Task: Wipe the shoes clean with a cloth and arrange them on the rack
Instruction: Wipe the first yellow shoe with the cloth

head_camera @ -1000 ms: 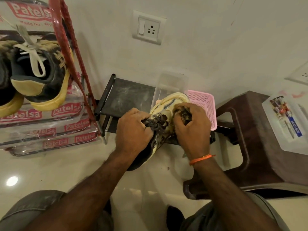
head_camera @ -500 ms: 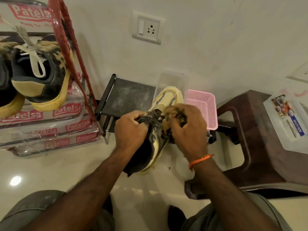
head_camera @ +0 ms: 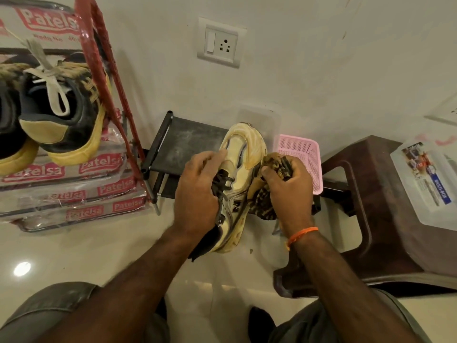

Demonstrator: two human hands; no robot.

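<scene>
A cream sneaker (head_camera: 241, 167) with dark laces and a thick yellowed sole is held in the air over the floor, toe pointing away from me. My left hand (head_camera: 197, 191) grips it across the laces and tongue. My right hand (head_camera: 288, 191) is closed on a bunched brown patterned cloth (head_camera: 263, 204), pressed against the sneaker's right side near the sole. Two dark sneakers with yellow soles (head_camera: 61, 112) rest on the red rack (head_camera: 103, 78) at the upper left.
A low black shoe stand (head_camera: 183, 142) sits by the wall behind the sneaker, with a pink basket (head_camera: 300, 154) beside it. A brown plastic stool (head_camera: 366, 206) at right carries a clear lidded box (head_camera: 425, 184). Wrapped packets (head_camera: 74, 194) lie under the rack.
The sneaker has turned so its cream upper and toe face me. My right hand with the cloth has slid from on top of the shoe down to its right side.
</scene>
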